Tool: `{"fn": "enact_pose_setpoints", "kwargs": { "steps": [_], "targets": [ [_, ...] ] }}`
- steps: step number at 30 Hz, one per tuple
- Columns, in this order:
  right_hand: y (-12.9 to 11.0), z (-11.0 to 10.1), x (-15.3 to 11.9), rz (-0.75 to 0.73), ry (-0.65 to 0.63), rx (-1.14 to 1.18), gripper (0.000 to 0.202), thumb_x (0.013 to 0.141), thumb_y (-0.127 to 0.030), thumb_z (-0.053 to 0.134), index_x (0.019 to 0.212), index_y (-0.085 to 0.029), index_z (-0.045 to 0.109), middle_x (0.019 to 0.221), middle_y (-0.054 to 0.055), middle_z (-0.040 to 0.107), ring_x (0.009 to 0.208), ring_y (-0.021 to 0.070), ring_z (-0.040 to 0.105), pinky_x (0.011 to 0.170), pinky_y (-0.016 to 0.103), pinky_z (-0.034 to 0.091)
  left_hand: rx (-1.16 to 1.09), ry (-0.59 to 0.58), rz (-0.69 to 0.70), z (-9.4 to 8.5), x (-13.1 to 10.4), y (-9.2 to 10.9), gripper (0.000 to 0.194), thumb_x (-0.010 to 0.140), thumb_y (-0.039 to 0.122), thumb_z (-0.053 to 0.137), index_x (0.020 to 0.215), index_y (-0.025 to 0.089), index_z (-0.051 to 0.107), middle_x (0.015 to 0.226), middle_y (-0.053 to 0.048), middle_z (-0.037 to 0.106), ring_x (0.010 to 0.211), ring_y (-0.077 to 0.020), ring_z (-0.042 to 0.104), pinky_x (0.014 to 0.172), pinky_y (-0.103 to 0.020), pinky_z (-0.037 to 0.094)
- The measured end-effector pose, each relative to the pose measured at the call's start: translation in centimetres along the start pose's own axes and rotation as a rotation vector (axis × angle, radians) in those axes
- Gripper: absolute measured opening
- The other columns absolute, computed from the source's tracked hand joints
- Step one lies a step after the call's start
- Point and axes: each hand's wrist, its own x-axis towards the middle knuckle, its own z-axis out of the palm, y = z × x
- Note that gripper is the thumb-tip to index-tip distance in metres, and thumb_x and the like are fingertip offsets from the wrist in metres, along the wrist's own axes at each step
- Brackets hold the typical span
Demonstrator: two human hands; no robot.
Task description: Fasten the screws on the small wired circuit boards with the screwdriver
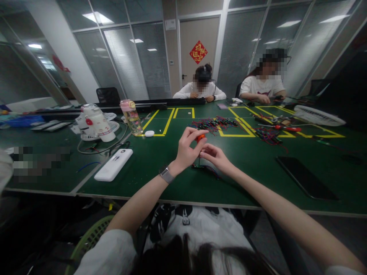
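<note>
My left hand [189, 147] is closed around the orange-red handle of a screwdriver [201, 137], which stands about upright. Its thin shaft points down at a small green terminal block [197, 166] on the table, with dark, red and blue wires trailing to the right. My right hand [215, 156] is curled with its fingertips pinched at the lower end of the screwdriver; the exact contact is partly hidden. Just beyond my hands lies a pile of similar wired green pieces [219, 124].
On the green table [160, 183] a white power bank [114, 165], a white earphone case [149, 133] and a bottle [132, 116] stand left. A black phone [305, 177], a red-handled screwdriver [292, 129] and a white fan [319, 115] are right. Two people sit opposite.
</note>
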Motion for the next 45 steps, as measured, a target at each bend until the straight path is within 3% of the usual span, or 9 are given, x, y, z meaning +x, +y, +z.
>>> {"fn": "enact_pose_setpoints", "kwargs": {
  "steps": [5,16,22,26,33,40,45],
  "targets": [
    [-0.04,-0.23,0.00,0.000,-0.018,0.001,0.027,0.079,-0.043,0.069,0.092,-0.019,0.064,0.082,0.001,0.067,0.079,0.0177,0.061,0.079,0.031,0.047,-0.037,-0.067,-0.005,-0.13,-0.06,-0.01,0.029,0.099,0.021,0.039,0.119,0.019,0.061,0.105,-0.007,0.062,0.098,-0.0160,0.058,0.086,-0.031,0.046],
    [0.13,0.03,-0.14,-0.016,0.001,-0.013,0.027,0.078,-0.041,0.072,0.092,-0.019,0.064,0.083,0.000,0.065,0.077,0.0163,0.059,0.075,0.028,0.047,0.009,0.005,-0.011,0.17,-0.16,0.01,0.020,0.089,0.025,0.061,0.108,0.020,0.065,0.091,-0.002,0.056,0.082,-0.0130,0.055,0.076,-0.027,0.047],
    [-0.43,-0.05,-0.20,-0.001,-0.011,-0.003,0.030,0.080,-0.048,0.068,0.088,-0.019,0.065,0.081,0.002,0.067,0.080,0.0188,0.061,0.079,0.032,0.047,-0.048,-0.068,-0.028,0.00,-0.16,0.11,0.030,0.099,0.023,0.038,0.119,0.020,0.060,0.106,-0.007,0.063,0.098,-0.0162,0.058,0.086,-0.031,0.047],
    [-0.36,0.01,-0.19,0.008,-0.002,-0.003,0.031,0.079,-0.048,0.068,0.090,-0.019,0.066,0.081,0.002,0.066,0.080,0.0187,0.061,0.080,0.032,0.047,-0.038,-0.039,-0.011,0.09,-0.17,0.12,0.027,0.098,0.024,0.043,0.118,0.020,0.060,0.102,-0.006,0.064,0.094,-0.0156,0.059,0.083,-0.030,0.048],
    [0.37,0.17,-0.17,0.019,-0.002,0.030,0.031,0.074,-0.040,0.075,0.094,-0.021,0.062,0.079,-0.001,0.064,0.074,0.0152,0.059,0.073,0.028,0.047,0.064,0.034,-0.034,0.35,-0.33,0.00,0.024,0.091,0.029,0.059,0.113,0.022,0.064,0.090,-0.002,0.054,0.083,-0.0136,0.053,0.078,-0.028,0.047],
    [0.18,0.23,-0.23,0.046,0.016,-0.008,0.033,0.075,-0.048,0.072,0.087,-0.019,0.063,0.080,0.002,0.066,0.076,0.0172,0.061,0.076,0.030,0.048,-0.013,-0.041,-0.029,0.01,-0.24,-0.04,0.031,0.100,0.025,0.036,0.120,0.021,0.060,0.108,-0.007,0.060,0.101,-0.0160,0.058,0.088,-0.031,0.047],
    [-0.07,0.21,-0.25,0.005,-0.044,-0.029,0.032,0.081,-0.050,0.065,0.084,-0.018,0.066,0.080,0.003,0.068,0.080,0.0188,0.062,0.080,0.031,0.047,-0.002,0.008,0.001,-0.02,-0.17,0.13,0.024,0.097,0.024,0.046,0.114,0.019,0.061,0.098,-0.005,0.063,0.091,-0.0146,0.059,0.082,-0.029,0.048]
  ]
}}
